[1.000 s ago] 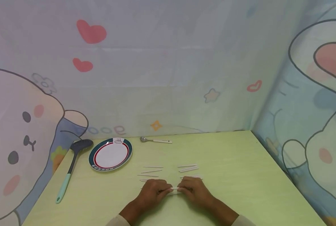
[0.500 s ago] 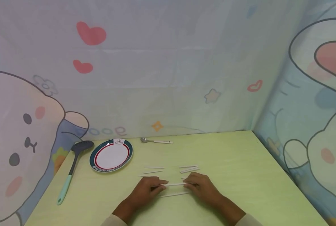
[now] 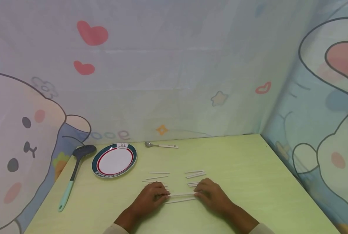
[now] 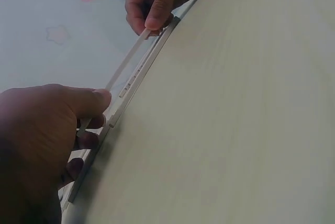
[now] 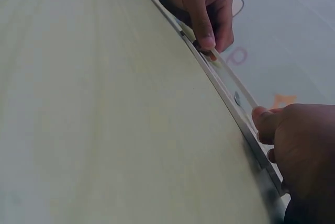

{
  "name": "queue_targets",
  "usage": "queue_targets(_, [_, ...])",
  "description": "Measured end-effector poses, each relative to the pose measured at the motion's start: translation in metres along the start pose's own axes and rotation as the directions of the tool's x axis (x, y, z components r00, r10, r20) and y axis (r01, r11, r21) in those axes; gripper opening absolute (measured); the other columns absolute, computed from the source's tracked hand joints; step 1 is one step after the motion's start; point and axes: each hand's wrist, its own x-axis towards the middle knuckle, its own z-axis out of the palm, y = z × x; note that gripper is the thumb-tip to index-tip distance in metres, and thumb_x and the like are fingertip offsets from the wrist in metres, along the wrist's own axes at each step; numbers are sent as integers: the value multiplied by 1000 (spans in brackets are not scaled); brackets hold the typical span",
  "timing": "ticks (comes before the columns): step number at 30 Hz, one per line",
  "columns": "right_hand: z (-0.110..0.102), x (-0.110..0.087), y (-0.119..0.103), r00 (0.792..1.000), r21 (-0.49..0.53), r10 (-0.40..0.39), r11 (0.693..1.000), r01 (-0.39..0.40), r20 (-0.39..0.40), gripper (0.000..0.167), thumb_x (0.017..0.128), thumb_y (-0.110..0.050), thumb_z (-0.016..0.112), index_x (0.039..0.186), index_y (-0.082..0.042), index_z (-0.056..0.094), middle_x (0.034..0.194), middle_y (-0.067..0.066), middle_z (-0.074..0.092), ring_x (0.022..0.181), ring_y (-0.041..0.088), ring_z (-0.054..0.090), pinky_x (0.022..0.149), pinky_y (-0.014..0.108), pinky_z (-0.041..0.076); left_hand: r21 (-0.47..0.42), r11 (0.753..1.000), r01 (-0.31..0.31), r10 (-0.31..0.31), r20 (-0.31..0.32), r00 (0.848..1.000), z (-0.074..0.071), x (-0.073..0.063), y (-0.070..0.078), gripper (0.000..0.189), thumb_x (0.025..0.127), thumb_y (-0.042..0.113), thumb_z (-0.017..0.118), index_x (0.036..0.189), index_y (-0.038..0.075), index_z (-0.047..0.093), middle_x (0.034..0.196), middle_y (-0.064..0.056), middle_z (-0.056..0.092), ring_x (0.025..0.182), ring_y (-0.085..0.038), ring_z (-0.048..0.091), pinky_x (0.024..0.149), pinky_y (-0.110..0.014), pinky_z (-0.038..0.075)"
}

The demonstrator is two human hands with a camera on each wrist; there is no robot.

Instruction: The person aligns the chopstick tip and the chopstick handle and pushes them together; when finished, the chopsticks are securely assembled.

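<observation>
item: one thin, straight white stick (image 3: 182, 195), held level between two bare hands, just above the table and apart from its surface.

left hand (image 3: 150, 199): thumb and fingers pinching the stick's left end; narrow grip.

right hand (image 3: 212, 196): thumb and fingers pinching the stick's right end; narrow grip.

second thin white stick (image 3: 180, 201): on the table, just on the near side of the held one.

left group of thin white sticks (image 3: 159, 173): lying crosswise in a spaced column beyond the left hand, partly hidden by it.

right group of thin white sticks (image 3: 195, 175): similar, beyond the right hand.

round white plate with dark green rim and red ring (image 3: 115, 161): left of the sticks.

dark-headed utensil with mint-green handle (image 3: 65, 196): left of the plate.

small metal spoon with white handle (image 3: 168, 146): near the far edge.

pale yellow-green table (image 3: 267, 191): beneath all.
</observation>
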Motion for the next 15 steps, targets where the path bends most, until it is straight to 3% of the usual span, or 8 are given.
queue_targets(7, [-1,-3,0,999,-41,47,998,-47,2,11,94,-11,84,100,-20,80,104,-9,72,96,4,61,83,27,53,196,981,-11,18,-31,999,1,2,7,9,89,18,90,96,24,87,92,11,73,97,-8,59,87,-40,43])
queue_targets(15, [-3,-4,-2,994,-39,100,994,-98,37,10,95,-13,83,98,-22,80,104,-12,70,97,2,55,85,29,48,235,972,-15,12,13,1000,2,1,6,9,88,20,91,92,26,86,92,14,72,101,-8,57,88,-40,41])
